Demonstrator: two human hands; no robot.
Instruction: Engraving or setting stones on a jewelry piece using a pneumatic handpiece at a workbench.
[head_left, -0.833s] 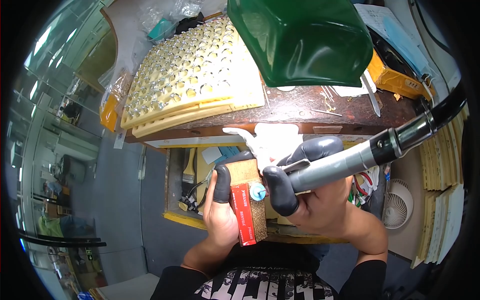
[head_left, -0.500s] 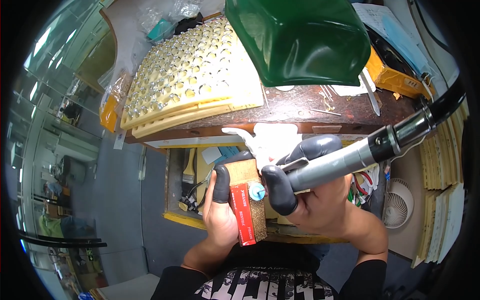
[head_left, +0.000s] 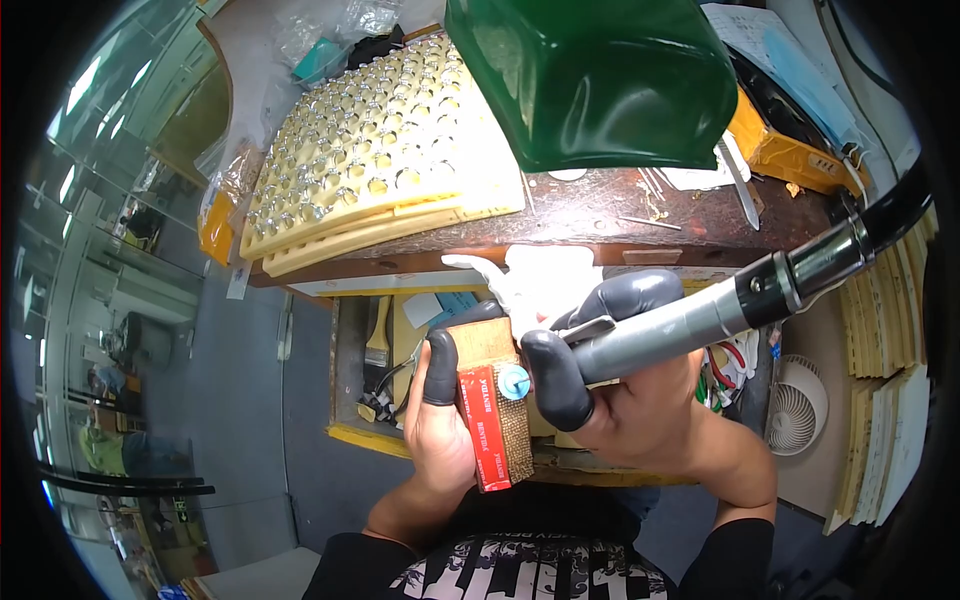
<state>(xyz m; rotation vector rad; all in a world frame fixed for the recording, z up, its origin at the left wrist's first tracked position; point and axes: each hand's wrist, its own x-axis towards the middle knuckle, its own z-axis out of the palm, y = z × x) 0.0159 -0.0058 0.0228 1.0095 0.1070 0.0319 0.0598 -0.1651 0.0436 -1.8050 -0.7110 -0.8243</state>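
Left hand [head_left: 445, 420]: your grip is closed around a wooden block [head_left: 495, 400] with a red label, held below the desk's [head_left: 600, 210] front edge.
Right hand [head_left: 640, 410]: your grip is wrapped around a grey rotary handpiece [head_left: 690, 325], its blue tip [head_left: 514, 381] touching the block.
Desk, left end: stacked yellow trays [head_left: 380, 160].
Desk, back: green lamp shade [head_left: 600, 75].

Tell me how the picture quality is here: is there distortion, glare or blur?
Head view: strong fisheye bending, so the dark wooden bench edge curves and a black rim surrounds the picture; glare sits on the glossy green lamp shade; the left hand, the right hand and the red-labelled brown block look sharp.
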